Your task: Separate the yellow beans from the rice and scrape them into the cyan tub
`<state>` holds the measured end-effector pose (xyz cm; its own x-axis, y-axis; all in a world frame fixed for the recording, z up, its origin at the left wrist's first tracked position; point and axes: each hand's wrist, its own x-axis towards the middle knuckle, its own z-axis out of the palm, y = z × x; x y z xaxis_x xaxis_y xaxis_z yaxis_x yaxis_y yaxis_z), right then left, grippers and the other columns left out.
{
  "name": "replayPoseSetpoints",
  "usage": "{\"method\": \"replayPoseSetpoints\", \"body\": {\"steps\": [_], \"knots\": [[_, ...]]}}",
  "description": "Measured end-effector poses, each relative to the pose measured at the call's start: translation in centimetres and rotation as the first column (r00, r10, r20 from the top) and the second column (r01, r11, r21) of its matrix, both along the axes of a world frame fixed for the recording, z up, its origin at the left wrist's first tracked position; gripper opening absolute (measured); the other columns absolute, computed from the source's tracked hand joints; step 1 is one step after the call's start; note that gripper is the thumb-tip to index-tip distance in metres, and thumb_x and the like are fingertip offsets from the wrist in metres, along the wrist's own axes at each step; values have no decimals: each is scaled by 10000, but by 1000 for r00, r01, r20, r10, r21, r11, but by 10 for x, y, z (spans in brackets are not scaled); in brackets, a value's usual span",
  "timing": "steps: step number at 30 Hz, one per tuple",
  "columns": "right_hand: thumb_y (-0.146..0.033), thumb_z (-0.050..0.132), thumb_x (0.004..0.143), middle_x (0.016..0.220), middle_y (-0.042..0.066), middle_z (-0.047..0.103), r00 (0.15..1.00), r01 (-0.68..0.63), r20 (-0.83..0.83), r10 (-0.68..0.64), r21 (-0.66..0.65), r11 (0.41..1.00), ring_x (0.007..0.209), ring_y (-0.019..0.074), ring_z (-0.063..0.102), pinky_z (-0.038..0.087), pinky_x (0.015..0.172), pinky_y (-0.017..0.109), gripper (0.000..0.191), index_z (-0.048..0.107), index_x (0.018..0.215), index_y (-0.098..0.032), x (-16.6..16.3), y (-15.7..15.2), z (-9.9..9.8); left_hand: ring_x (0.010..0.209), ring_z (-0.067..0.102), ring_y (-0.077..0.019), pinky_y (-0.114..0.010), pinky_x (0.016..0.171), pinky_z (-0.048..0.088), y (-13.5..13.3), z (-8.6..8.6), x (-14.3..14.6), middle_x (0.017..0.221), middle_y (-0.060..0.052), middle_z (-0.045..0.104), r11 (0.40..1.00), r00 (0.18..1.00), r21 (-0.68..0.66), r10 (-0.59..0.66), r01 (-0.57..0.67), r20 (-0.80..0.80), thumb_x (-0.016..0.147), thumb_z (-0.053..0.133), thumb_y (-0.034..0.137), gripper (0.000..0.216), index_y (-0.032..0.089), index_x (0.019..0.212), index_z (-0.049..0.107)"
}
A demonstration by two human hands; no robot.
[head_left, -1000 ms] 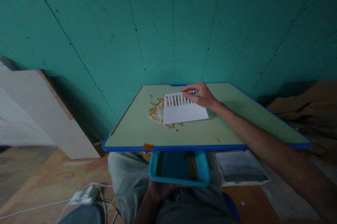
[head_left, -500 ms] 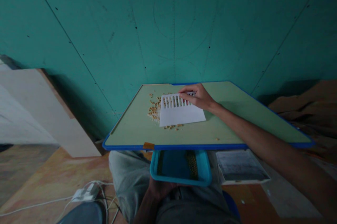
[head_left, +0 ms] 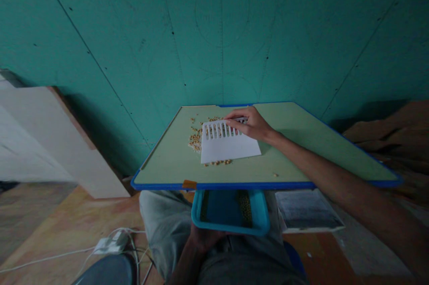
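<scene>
Two hands show at a pale green counter (head_left: 170,172): below its near edge, the left hand (head_left: 203,236) is mostly hidden under a blue tray (head_left: 231,231), so its grip cannot be told, and the tray's far side is lost beneath the counter. Left of the counter's middle, the right hand (head_left: 252,124) is clamped on the far edge of a white panel (head_left: 229,148), its fingers covering some slots. Flat and plain, with a row of narrow slots, the panel partly hides scattered yellowish beans (head_left: 195,139).
</scene>
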<state>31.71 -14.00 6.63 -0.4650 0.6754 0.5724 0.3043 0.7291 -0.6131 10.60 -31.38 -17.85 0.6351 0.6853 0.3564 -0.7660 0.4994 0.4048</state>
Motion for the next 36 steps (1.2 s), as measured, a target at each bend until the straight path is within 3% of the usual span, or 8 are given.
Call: {"method": "replayPoseSetpoints", "body": {"steps": [16,23,28,36], "knots": [[-345,645,888,833,77,763,996,-86,-28,85,-27,996,660,147,626,445,601,273,290,789,973,-108,-8,-8,-2,1455,439,-385,-688,1197,249,0,-1,-1,1602,-146,415,999,999,-30,24,-25,-34,1046,187,540,658,174,1540,423],[-353,653,888,861,79,766,994,-104,-40,102,-48,993,696,154,646,472,627,276,279,789,966,-121,-11,-11,-4,1443,458,-374,-647,1196,294,0,1,-1,1588,-130,449,999,997,-29,25,-27,-73,1045,210,538,639,196,1517,473],[-343,641,893,906,87,775,992,-121,-30,120,-24,992,746,167,667,498,679,291,271,789,955,-124,-12,-13,-4,1455,436,-393,-682,1188,274,0,-3,-2,1595,-148,435,998,997,-52,24,-28,-75,1037,252,549,634,202,1526,459],[-338,628,904,837,70,762,988,-150,-34,149,-37,988,675,140,633,462,622,267,289,782,992,-110,-16,-15,-7,1480,378,-436,-766,1163,193,-1,-4,-2,1649,-163,340,997,996,-69,26,-32,-80,973,129,704,788,248,1571,365]]}}
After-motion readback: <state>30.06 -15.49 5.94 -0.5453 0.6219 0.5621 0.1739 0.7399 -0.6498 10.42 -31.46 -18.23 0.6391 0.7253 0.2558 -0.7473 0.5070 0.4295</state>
